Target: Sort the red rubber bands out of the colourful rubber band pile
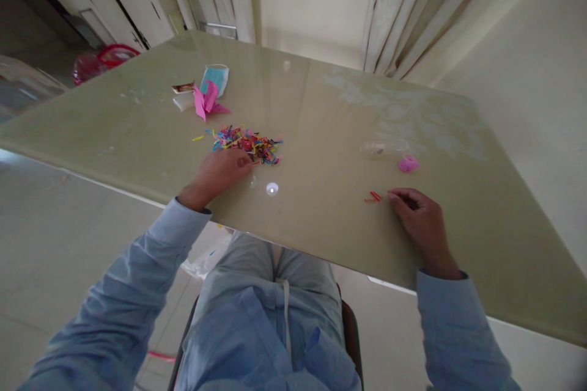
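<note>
A heap of small, thin, many-coloured pieces [245, 139], which look like little elastic bands, lies left of the middle of the table. My left hand [222, 172] rests at the near edge of this heap, its fingers bent together in a pinch; what is between them cannot be made out. On the right, several red pieces [375, 195] of the same sort form a small group. Just to their right is my right hand [420, 218], thumb and forefinger pinched, their tips close to the red pieces. Whether they hold one is too small to see.
Beyond my right hand a clear plastic bottle [384, 148] lies on its side, near a pink cap [408, 163]. A pink folded-paper figure [208, 101], a blue face mask [215, 79] and small packets [183, 101] sit at the back left of the glossy table [316, 220].
</note>
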`<state>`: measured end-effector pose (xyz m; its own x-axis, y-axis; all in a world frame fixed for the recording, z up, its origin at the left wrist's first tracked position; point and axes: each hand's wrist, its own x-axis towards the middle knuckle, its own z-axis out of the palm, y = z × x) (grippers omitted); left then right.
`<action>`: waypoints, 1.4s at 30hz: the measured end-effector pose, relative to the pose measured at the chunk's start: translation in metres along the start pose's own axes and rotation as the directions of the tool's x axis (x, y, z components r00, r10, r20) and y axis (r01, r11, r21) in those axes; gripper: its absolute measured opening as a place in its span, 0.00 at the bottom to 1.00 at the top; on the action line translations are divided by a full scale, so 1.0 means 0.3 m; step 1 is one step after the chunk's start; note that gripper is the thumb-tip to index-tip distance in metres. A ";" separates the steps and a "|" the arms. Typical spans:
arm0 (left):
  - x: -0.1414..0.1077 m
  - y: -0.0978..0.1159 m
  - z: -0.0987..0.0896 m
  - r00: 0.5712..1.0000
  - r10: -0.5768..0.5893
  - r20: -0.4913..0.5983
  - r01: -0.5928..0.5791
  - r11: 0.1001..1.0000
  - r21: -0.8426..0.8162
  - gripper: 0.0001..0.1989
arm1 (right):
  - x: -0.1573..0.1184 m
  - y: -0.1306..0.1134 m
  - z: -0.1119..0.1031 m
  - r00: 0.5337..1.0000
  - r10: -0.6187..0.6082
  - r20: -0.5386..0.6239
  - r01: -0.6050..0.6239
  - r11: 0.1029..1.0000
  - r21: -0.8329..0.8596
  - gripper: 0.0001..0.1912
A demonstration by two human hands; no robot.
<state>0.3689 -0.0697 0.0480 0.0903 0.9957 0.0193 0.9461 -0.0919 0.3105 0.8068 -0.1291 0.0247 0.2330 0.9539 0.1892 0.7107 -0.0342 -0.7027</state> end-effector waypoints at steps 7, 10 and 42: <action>-0.034 0.041 -0.025 0.994 -0.034 -0.107 0.000 0.951 -0.310 0.11 | 0.001 -0.001 0.002 1.000 0.004 -0.010 -0.004 1.000 0.009 0.15; -0.083 0.092 -0.056 0.990 -0.093 -0.105 -0.010 0.699 -0.715 0.12 | -0.001 -0.005 0.000 1.000 0.011 0.001 -0.011 1.000 0.001 0.16; -0.041 0.635 0.160 0.928 0.373 -0.001 -0.297 0.737 -0.607 0.09 | -0.009 -0.013 0.008 1.000 -0.007 -0.020 0.009 0.998 0.069 0.17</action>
<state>0.5629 -0.1000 0.0613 0.4364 0.8896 0.1352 0.4820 -0.3579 0.7997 0.8019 -0.1307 0.0255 0.2411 0.9478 0.2084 0.6654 -0.0051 -0.7465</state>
